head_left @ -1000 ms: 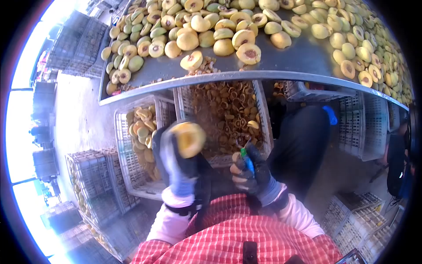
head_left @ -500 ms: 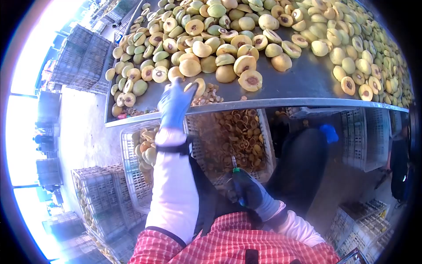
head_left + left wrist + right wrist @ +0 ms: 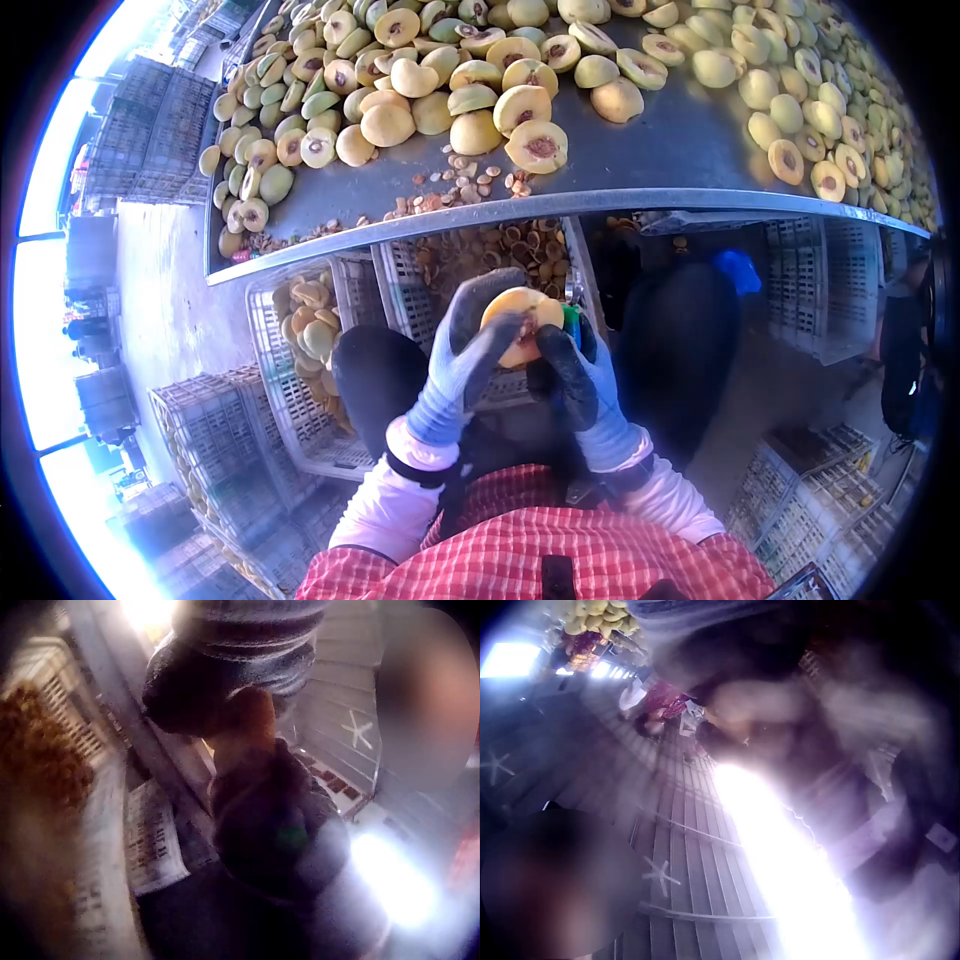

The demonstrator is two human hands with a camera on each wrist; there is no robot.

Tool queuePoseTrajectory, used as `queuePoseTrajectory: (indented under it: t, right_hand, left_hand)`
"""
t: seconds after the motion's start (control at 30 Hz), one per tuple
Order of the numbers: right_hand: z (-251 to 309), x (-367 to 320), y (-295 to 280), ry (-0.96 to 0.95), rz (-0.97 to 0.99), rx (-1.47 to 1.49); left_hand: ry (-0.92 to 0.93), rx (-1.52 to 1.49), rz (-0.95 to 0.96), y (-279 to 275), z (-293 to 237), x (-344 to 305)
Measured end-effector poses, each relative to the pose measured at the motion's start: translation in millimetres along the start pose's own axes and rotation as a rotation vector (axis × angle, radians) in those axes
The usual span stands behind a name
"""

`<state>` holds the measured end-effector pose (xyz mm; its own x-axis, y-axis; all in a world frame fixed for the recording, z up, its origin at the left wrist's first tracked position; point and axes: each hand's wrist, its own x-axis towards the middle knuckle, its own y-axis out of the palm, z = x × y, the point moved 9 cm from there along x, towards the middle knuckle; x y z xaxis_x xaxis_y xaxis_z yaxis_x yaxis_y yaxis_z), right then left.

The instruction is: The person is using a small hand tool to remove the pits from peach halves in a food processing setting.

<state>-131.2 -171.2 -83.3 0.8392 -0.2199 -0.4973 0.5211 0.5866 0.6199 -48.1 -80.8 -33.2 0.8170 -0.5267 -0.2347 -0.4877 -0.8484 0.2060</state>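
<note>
Over my lap in the head view, my gloved left hand [image 3: 462,345] grips a yellow peach half [image 3: 520,305], its reddish cut middle showing between the fingers. My gloved right hand [image 3: 588,385] holds a small pitting tool by its green and blue handle [image 3: 572,322], close against the fruit's right side. The right thumb lies at the peach half's edge. In the left wrist view the peach half [image 3: 255,724] shows between both dark gloves, with a green spot of the handle [image 3: 291,838]. The tool's tip is mostly hidden. Blur covers much of the right wrist view.
A metal table [image 3: 660,150] ahead bears many peach halves [image 3: 388,125] and loose pit pieces [image 3: 465,185]. Below its edge stands a crate of brown scraps [image 3: 582,275]. Left of it, another crate [image 3: 300,415] holds peach halves. Stacked crates [image 3: 225,440] stand farther left.
My left hand went from over the left crate up to the table, took a peach half there, and brought it back to my right hand. The tool has come up beside the fruit.
</note>
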Motion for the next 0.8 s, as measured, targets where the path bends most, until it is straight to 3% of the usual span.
queuePoseTrajectory:
  t: [0.03,0.1,0.17,0.23,0.37,0.6,0.7,0.8]
  right_hand:
    - [-4.6,-2.5,1.1,0.024,-0.007,0.054]
    - [-4.5,-7.4,0.0,-0.073,0.009,-0.164]
    - [3.6,-15.3,2.6,-0.203,0.037,-0.461]
    - [22.0,-28.7,12.2,-0.371,0.076,-0.838]
    - [24.0,-44.5,27.4,-0.531,0.118,-1.137]
    - [9.9,-57.3,25.2,-0.475,0.164,-0.877]
    - [-8.6,-54.7,13.6,-0.194,0.173,-0.709]
    - [1.1,-62.4,14.1,-0.405,0.059,-0.699]
  left_hand:
    - [0.034,-0.118,-0.033,1.3,3.7,-8.8]
    - [0.064,-0.074,-0.241,7.1,7.6,-27.0]
    - [-0.038,-0.189,-0.352,-12.2,33.7,-32.1]
    - [-0.027,-0.116,-0.329,-14.5,29.8,-38.2]
    - [0.022,0.071,-0.366,-13.7,21.8,-44.3]
    - [0.11,0.083,-0.339,-10.8,14.1,-48.0]
    - [0.156,0.249,-0.297,-11.8,8.3,-49.4]
    - [0.243,0.154,-0.299,-4.2,3.8,-54.3]
